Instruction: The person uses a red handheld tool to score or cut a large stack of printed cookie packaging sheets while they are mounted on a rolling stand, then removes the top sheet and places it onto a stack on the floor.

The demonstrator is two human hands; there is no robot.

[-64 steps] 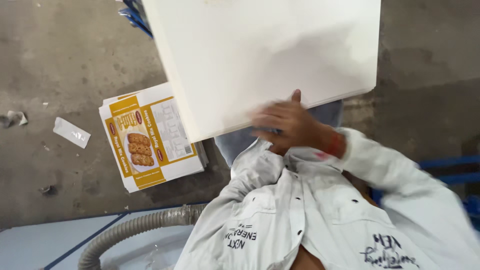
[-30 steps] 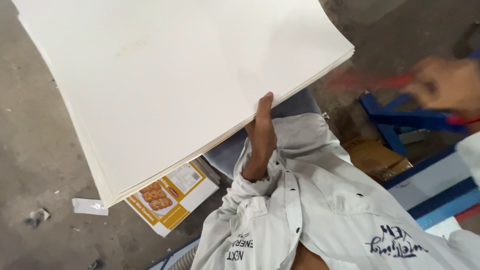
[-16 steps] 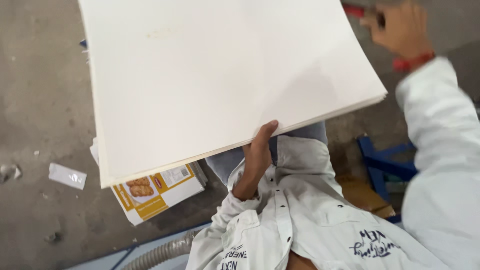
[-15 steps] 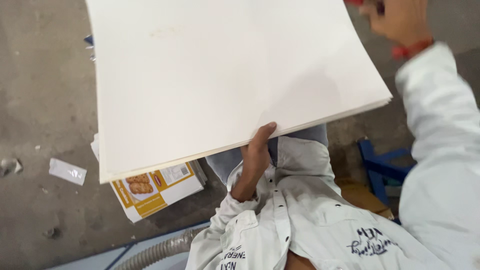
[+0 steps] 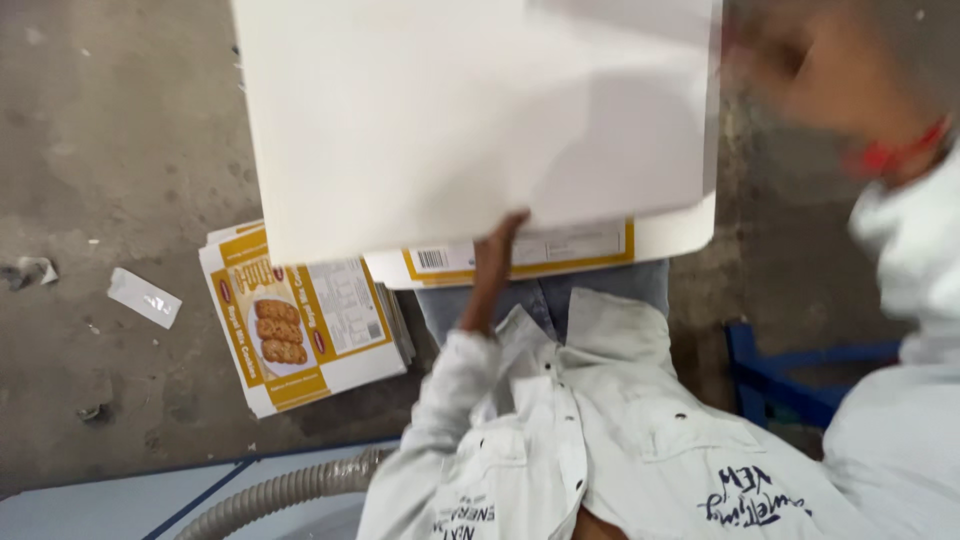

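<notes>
A stack of white sheets [image 5: 470,120] is being propped from beneath by the left hand [image 5: 492,262], gripping its near edge over the lap, while the blurred right hand [image 5: 800,75], grip unclear, is being raised beside its right edge.

Pale white button-up shirt [image 5: 600,440] with small dark buttons, open collar and dark lettering on the chest, long white sleeves, blue jeans [image 5: 545,300], red band [image 5: 895,155] at right wrist.
</notes>
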